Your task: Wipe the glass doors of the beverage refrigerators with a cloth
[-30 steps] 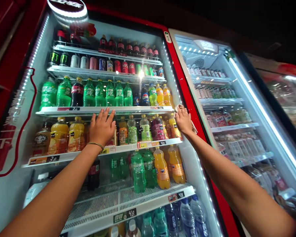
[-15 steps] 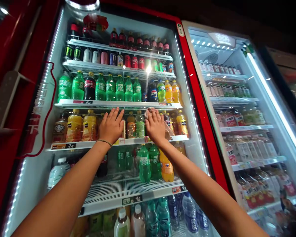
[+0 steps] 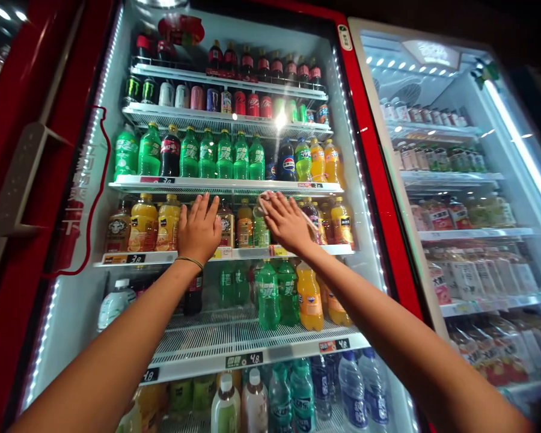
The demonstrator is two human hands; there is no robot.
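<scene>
Both of my hands rest on the glass door (image 3: 234,282) of a red drinks fridge. My left hand (image 3: 199,230) lies flat on the glass with fingers spread, holding nothing. My right hand (image 3: 288,221) presses a small pale cloth (image 3: 265,199) flat against the glass, just right of the left hand, at the height of the shelf with orange juice bottles (image 3: 144,224). Only the cloth's edge shows past the fingertips. Behind the glass stand green soda bottles (image 3: 216,157) above and more bottles below.
A grey door handle (image 3: 18,180) sits on the red frame (image 3: 374,174) at the left. A second glass-door cooler (image 3: 460,198) with cartons and small bottles stands at the right. Water bottles (image 3: 351,391) fill the lowest shelf.
My right hand with the cloth has slid leftward across the glass, from the door's right edge to beside my left hand. The left hand has stayed flat in place; the view has shifted.
</scene>
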